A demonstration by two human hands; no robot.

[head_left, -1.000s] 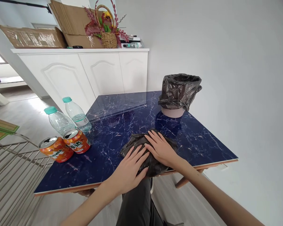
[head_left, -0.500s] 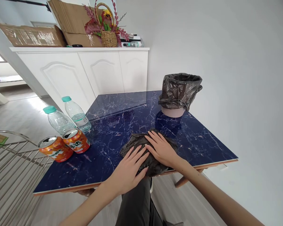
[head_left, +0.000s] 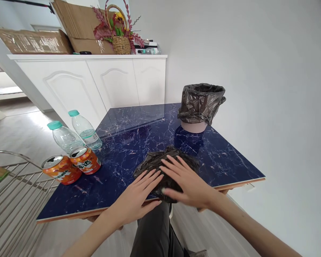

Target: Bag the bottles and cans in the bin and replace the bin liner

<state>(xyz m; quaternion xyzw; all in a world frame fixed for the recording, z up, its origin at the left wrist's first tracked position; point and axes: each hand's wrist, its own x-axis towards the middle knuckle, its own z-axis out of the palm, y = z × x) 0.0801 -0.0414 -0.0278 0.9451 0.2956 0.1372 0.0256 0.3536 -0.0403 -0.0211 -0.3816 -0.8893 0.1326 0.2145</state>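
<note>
A crumpled black plastic bag (head_left: pixel 152 160) lies at the near edge of the blue marbled table (head_left: pixel 117 142). On the bag's left side rests my left hand (head_left: pixel 132 198), palm down with fingers stretched out. My right hand (head_left: pixel 186 180) is over the bag's right part, fingers extended and thumb apart, slightly blurred; whether its palm touches the bag is hard to tell. Neither hand grips anything. Part of the bag is hidden beneath both hands.
Two orange soda cans (head_left: pixel 85 160) and two clear plastic bottles (head_left: pixel 87 132) with teal caps stand at the table's left. At the back right is a bin (head_left: pixel 194 126) lined with a black bag. A metal rack (head_left: pixel 13 200) borders the left side; a white cabinet (head_left: pixel 117 78) stands behind.
My right hand has shifted down and toward me, its thumb now spread out. My left hand has slid slightly left and toward me. The view has shifted a little.
</note>
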